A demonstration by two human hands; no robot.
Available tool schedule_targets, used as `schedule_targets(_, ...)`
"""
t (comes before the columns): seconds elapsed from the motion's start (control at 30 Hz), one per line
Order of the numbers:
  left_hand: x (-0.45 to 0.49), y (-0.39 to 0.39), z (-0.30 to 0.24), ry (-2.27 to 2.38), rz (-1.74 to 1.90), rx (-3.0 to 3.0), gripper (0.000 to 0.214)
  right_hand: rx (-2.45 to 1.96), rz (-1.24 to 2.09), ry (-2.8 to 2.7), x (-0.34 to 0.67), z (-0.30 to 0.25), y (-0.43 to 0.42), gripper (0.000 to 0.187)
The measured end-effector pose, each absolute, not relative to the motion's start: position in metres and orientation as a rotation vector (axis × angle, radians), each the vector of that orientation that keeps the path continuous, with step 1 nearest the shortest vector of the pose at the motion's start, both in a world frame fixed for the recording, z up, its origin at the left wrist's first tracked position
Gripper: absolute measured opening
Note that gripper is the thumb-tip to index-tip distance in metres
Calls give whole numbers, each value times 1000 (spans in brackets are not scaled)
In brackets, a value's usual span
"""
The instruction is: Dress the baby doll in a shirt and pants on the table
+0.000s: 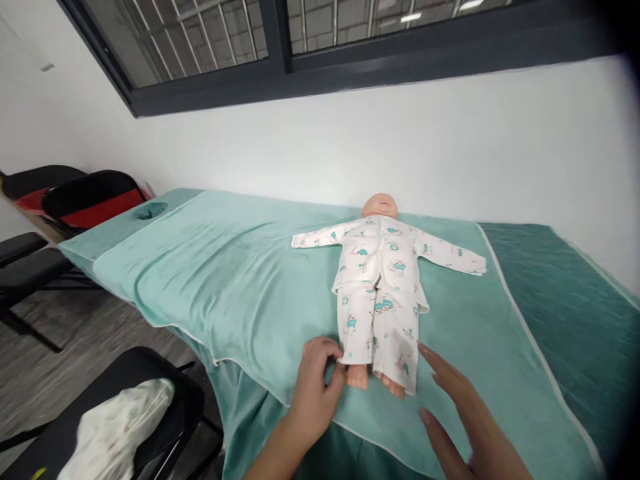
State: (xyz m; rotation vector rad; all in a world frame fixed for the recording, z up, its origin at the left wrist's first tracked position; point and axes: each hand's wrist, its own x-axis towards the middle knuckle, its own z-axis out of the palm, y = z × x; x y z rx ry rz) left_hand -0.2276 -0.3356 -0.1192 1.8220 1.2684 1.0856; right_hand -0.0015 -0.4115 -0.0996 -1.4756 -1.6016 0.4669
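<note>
A baby doll (pixel 380 204) lies on its back, its head near the wall and its bare feet toward me. It wears a white printed jacket (pixel 367 250) with the sleeves spread out sideways, and matching trousers (pixel 356 320). At the cuff of the trouser leg on the left, my left hand (pixel 316 387) is closed, thumb and forefinger meeting at the fabric's edge. My right hand (pixel 463 413) is open beside the other trouser leg, thumb and fingers apart, the forefinger tip close to the fabric. Nothing shows in its grasp.
The doll lies on a green towel (pixel 240 267) over a padded bed (pixel 545 287) with a face hole at its far left end. A white wall and a dark-framed window stand behind. Crumpled white printed cloth (pixel 120 427) rests on a black chair (pixel 170 380); more chairs stand at left.
</note>
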Motion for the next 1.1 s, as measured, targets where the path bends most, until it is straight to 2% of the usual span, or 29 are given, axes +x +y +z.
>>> schedule_targets(0.1,-241,-340,-120,1152,1062,1789,12,-1600,324,-1653,5,-131,-398,61)
schedule_targets(0.23,-252,-327,-119,1117,1024,1672,12,-1644,322,-1645,0,-143,-386,38)
schedule_targets(0.37,-250,-290,-111,1271,1172,1328,15,-1509,430,-1726,-6,-130,-373,20)
schedule_targets(0.53,-238,-233,-101,1195,1342,1131,19,-1371,517,-1874,7,-122,-374,18)
schedule_targets(0.67,-223,-188,-97,1141,1332,1140,25,-1296,679,-1847,29,-120,-373,19)
schedule_targets(0.77,-207,-158,-93,1116,1236,1083,35,-1417,621,-1455,44,-121,-343,14)
schedule_targets(0.83,-196,-142,-90,1077,1139,1016,41,-1512,603,-1067,51,-120,-307,28)
schedule_targets(0.9,-188,-130,-86,993,1029,939,45,-1398,745,-870,53,-115,-264,31)
schedule_targets(1.03,-182,-117,-82,822,880,858,48,-1056,1263,-764,46,-102,-197,32)
schedule_targets(1.1,-181,-113,-83,781,873,853,47,-982,1357,-734,42,-99,-181,34)
